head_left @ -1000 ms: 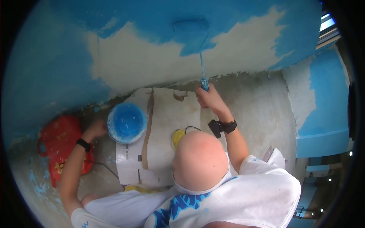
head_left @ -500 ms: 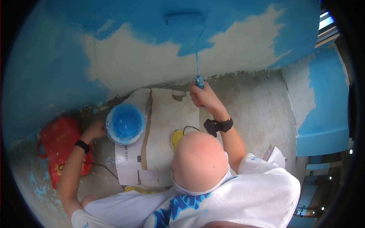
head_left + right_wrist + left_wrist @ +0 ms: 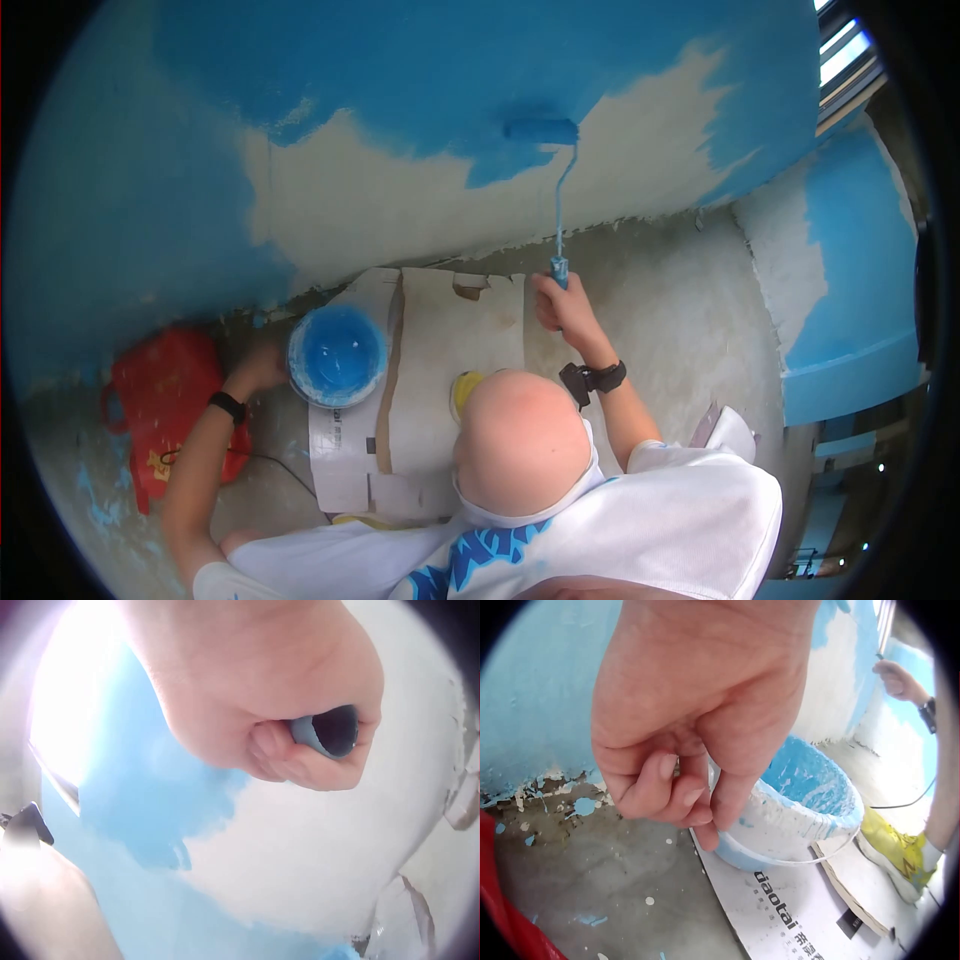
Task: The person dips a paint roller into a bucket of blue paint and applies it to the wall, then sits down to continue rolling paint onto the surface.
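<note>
My right hand (image 3: 570, 308) grips the handle of a paint roller (image 3: 541, 131). The roller's blue sleeve lies against the wall (image 3: 390, 180), at the lower edge of the blue paint above a bare whitish patch. In the right wrist view, curled fingers (image 3: 315, 769) wrap the handle, whose hollow end (image 3: 334, 731) sticks out. My left hand (image 3: 262, 362) hangs beside a paint-crusted bucket (image 3: 338, 355) of blue paint, fingers loosely curled with nothing seen in them. In the left wrist view, its fingertips overlap the bucket's outer side near the wire handle (image 3: 802, 862).
The bucket stands on flattened cardboard (image 3: 455, 380) on the floor. A red bag (image 3: 165, 400) lies to the left, with a dark cable (image 3: 280, 465) near it. Paint spots mark the floor by the wall. A yellow shoe (image 3: 892, 855) stands past the bucket.
The roller first went slightly up and left, then came down and to the right along the wall, my right hand moving with it. The left hand stays beside the bucket; the head view has shifted slightly.
</note>
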`<state>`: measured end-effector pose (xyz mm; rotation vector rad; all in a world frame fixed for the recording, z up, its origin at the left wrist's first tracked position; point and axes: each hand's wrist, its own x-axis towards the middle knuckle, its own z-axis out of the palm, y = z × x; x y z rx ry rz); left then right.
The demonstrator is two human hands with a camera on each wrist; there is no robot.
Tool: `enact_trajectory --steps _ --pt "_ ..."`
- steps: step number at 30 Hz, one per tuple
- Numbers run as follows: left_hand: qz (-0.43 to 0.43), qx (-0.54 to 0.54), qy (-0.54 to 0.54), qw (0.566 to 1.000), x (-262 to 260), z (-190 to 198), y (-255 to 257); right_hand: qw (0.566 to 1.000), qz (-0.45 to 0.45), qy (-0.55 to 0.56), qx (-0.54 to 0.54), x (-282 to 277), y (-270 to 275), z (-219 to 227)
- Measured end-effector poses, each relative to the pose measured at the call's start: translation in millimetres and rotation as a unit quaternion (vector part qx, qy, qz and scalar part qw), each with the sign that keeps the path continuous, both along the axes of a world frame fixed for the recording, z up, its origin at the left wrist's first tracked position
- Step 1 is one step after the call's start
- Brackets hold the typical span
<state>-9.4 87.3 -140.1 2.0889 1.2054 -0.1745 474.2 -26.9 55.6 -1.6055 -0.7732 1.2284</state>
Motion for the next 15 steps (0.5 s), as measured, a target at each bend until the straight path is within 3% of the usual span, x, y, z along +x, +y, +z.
enact_trajectory --steps 3,6,9,13,15 --pt "0.004 -0.024 0.022 0.999 -9 -26 4 0.995 -0.036 -0.057 0.076 42 17 43" --pt "-0.01 -0.024 0.042 0.999 -9 -28 7 0.99 -0.03 -0.08 0.113 74 37 88" --pt "-0.027 -0.006 0.025 0.999 -10 -33 7 0.989 -0.023 -0.087 0.117 85 50 106" --pt "-0.035 -0.012 0.034 0.999 -7 -33 9 0.995 -0.002 -0.041 0.089 89 63 74" --pt "0.001 -0.083 0.03 0.996 -6 -25 8 0.996 -0.003 -0.058 0.065 85 70 35"
